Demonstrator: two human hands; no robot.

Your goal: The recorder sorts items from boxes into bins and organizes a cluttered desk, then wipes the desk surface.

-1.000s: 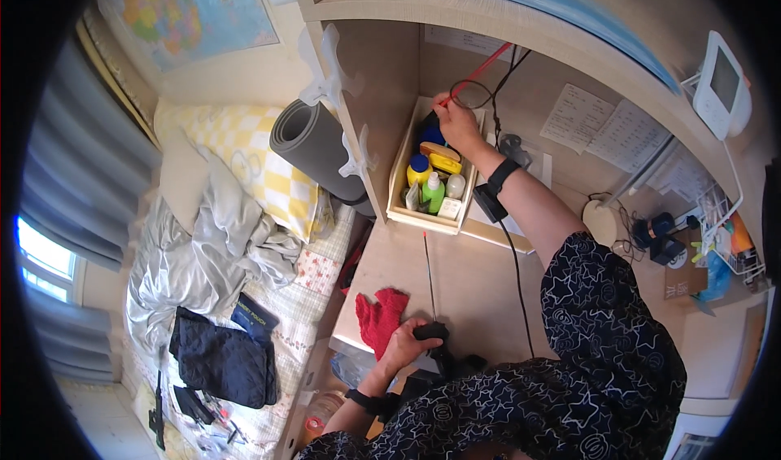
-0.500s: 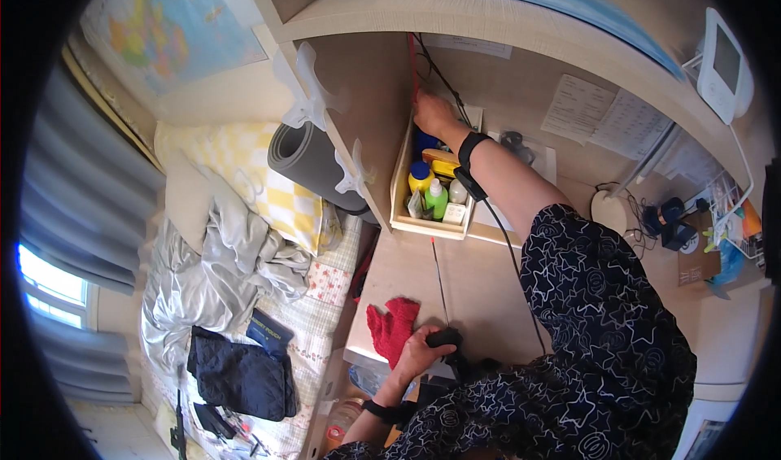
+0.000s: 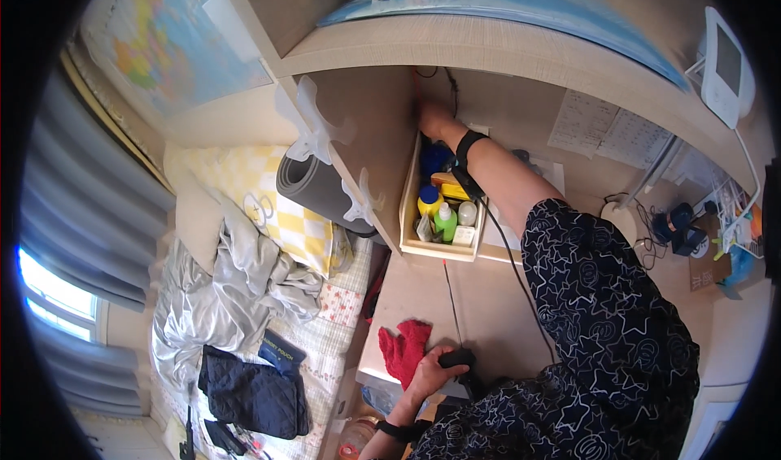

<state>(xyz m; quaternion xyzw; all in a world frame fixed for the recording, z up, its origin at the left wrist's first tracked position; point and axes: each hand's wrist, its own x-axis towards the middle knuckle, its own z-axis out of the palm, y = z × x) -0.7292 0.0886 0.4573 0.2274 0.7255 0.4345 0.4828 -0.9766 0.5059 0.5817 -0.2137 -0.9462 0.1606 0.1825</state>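
My left hand (image 3: 429, 370), low in the view, is closed on a black handheld object (image 3: 460, 361) at the desk's near edge. A thin dark rod (image 3: 452, 301) with a red tip runs from beside that object toward the bin. Next to this hand lies a crumpled red knit cloth (image 3: 405, 351). My right hand (image 3: 438, 122) reaches over the pale bin (image 3: 439, 250) to the shelf's back left corner, touching or close to the side panel; its fingers are blurred and partly hidden. The bin holds a yellow bottle with a blue cap (image 3: 429, 202), a green bottle (image 3: 445, 222) and other small items.
Dark cables (image 3: 453, 94) hang at the back corner. A lamp base (image 3: 620, 221) and a wire rack (image 3: 740, 232) stand to the right. Left of the side panel (image 3: 366, 126) are a rolled grey mat (image 3: 313, 185) and a bed with dark folded clothing (image 3: 254, 393).
The view has shifted, so books on the upper shelf now show. My right hand has moved slightly at the back corner, and the red strip above it no longer shows. My left hand keeps its hold.
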